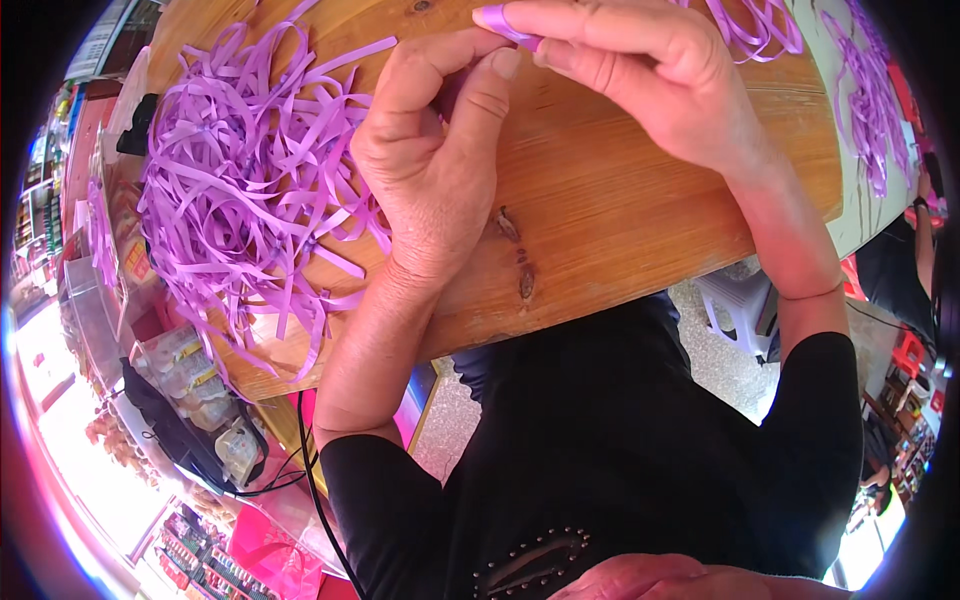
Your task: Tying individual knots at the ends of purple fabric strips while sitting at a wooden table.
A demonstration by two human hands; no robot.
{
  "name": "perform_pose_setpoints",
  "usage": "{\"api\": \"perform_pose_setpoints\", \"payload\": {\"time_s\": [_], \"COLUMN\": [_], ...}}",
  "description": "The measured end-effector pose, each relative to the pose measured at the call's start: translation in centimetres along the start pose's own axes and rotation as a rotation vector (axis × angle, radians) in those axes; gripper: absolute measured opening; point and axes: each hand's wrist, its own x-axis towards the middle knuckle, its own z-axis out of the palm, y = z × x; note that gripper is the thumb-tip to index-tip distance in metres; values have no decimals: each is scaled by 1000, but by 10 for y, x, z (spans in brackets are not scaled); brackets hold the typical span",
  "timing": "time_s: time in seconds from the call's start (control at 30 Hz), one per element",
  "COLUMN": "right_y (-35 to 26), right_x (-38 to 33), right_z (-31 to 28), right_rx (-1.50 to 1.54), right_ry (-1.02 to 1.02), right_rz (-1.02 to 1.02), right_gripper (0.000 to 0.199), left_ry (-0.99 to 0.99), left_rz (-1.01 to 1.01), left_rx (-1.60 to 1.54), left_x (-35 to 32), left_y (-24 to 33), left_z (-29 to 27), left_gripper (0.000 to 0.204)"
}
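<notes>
My left hand (437,150) and my right hand (640,75) meet over a wooden table (620,230), fingertips close together. Between them they pinch a short purple ribbon strip (505,22), folded at the fingertips. My left thumb presses toward the right hand's fingers. To the left of my left hand lies a big loose pile of purple ribbon strips (235,170), spilling over the table's near left edge.
More purple ribbon (870,100) lies at the far right on a pale surface and at the top edge. A white plastic stool (740,305) stands under the table. Packaged goods and a black cable (300,470) sit at lower left.
</notes>
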Motion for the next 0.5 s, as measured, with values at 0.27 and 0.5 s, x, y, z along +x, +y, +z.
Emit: {"api": "perform_pose_setpoints", "payload": {"time_s": [0.27, 0.5], "right_y": [-4, 5], "right_x": [-4, -12], "right_z": [1, 5], "right_rx": [-767, -701], "right_ry": [35, 156], "right_rz": [-343, -251], "right_gripper": [38, 25], "left_ry": [47, 39], "left_rz": [-254, -321], "left_rx": [-186, -272], "left_x": [-7, -5], "left_y": [3, 12], "left_z": [6, 5], "left_gripper": [7, 5]}}
